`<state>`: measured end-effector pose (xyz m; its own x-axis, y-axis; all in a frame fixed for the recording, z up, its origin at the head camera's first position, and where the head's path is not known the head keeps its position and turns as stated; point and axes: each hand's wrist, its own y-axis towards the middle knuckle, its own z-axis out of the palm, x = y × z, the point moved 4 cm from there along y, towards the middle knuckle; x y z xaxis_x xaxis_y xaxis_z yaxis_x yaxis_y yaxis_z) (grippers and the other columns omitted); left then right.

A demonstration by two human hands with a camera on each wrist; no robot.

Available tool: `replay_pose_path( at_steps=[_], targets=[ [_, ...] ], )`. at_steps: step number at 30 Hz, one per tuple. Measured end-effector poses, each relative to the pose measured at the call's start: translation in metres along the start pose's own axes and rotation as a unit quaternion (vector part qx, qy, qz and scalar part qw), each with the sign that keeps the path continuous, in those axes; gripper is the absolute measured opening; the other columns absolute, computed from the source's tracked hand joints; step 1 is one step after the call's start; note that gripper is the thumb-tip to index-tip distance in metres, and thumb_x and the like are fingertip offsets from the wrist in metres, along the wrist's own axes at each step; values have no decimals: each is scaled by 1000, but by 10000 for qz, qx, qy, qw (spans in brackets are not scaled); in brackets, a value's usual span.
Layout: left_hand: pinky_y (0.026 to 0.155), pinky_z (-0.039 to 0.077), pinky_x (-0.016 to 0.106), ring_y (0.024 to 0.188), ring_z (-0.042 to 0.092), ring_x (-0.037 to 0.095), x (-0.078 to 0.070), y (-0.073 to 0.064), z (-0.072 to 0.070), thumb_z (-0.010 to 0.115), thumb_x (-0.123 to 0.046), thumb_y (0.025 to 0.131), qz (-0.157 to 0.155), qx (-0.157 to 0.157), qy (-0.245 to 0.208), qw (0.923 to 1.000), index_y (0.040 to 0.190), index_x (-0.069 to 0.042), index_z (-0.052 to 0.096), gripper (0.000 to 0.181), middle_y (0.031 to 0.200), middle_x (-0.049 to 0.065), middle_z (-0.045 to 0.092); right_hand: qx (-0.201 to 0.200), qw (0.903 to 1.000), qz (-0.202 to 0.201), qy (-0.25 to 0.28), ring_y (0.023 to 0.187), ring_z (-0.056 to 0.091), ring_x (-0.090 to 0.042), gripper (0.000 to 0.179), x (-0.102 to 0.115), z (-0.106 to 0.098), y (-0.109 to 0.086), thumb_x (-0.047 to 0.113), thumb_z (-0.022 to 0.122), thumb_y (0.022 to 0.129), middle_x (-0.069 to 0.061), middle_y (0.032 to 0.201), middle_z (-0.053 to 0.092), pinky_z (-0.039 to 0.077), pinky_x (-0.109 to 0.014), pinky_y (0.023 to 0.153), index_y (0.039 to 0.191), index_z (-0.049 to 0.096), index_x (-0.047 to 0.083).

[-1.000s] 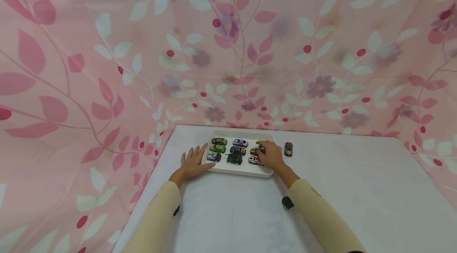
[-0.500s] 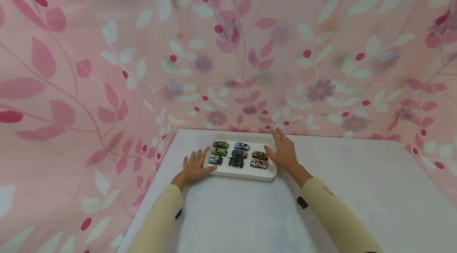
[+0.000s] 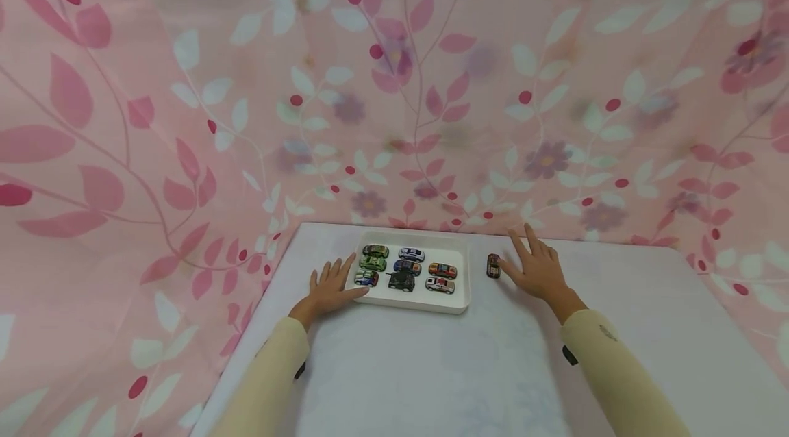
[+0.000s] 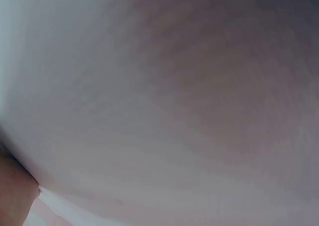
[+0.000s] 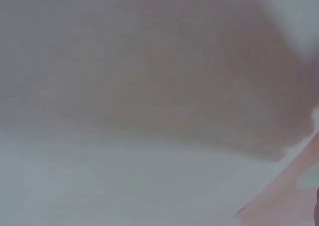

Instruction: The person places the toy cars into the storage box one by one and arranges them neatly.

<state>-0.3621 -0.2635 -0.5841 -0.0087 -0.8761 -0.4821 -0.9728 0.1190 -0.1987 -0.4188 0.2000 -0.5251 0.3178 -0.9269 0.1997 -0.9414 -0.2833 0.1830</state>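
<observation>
My left hand (image 3: pixel 329 288) lies with spread fingers at the left edge of a white tray (image 3: pixel 407 303), its thumb along the front left corner. Inside the tray are several small toy cars, among them a green one (image 3: pixel 372 264), an orange one (image 3: pixel 442 270) and a white and red one (image 3: pixel 440 284). A black toy tank (image 3: pixel 401 280) sits front centre. On the table right of the tray is a dark toy car (image 3: pixel 493 266). My right hand (image 3: pixel 539 274) is just right of it, fingers extended and thumb tip close beside the car.
The tray and the loose car are on a white-covered table (image 3: pixel 431 368). A pink floral curtain (image 3: pixel 394 115) rises behind the table and along its left side. The left wrist view shows mostly blurred white cloth and a bit of skin (image 4: pixel 15 196); the right wrist view is blurred too.
My right hand has gone from the cars on the tray's right side, past the tray's right edge, to the loose car on the right. My left hand has stayed by the tray.
</observation>
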Motion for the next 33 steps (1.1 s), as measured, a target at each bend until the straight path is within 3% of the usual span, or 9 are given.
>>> replay_pose_path(
  at_steps=[8, 15, 22, 33],
  targets=[
    [115, -7, 68, 152, -2, 44, 12, 1, -2, 48, -82, 81, -31, -75, 62, 9999, 160, -35, 1, 103, 166, 18, 6, 262, 9994, 128, -161, 134, 31, -57, 84, -13, 0, -4, 65, 39, 96, -22, 165, -1, 18, -71, 109, 160, 16, 16],
    [113, -7, 69, 152, 0, 46, 16, -2, -12, 49, -81, 82, 3, -170, 135, 9998, 160, -33, 3, 103, 166, 19, 8, 363, 9991, 204, 12, 133, 31, -59, 88, -13, 11, -5, 67, 43, 94, -26, 163, 2, 18, -72, 108, 159, 16, 14],
    [114, -5, 69, 152, 0, 46, 10, -1, -2, 49, -81, 81, 18, -154, 28, 9999, 160, -34, 3, 103, 166, 19, 8, 639, 9975, 315, 28, 134, 29, -61, 96, -8, 20, -2, 72, 45, 90, -29, 162, -1, 18, -74, 107, 158, 15, 12],
    [115, -7, 67, 153, 0, 41, 1, -2, 3, 51, -79, 82, 4, -99, 13, 10000, 160, -35, 2, 101, 167, 15, 8, 791, 9966, 238, -11, 134, 32, -56, 100, 16, 41, 10, 74, 52, 85, -32, 157, 14, 23, -74, 106, 155, 24, 10]
  ],
)
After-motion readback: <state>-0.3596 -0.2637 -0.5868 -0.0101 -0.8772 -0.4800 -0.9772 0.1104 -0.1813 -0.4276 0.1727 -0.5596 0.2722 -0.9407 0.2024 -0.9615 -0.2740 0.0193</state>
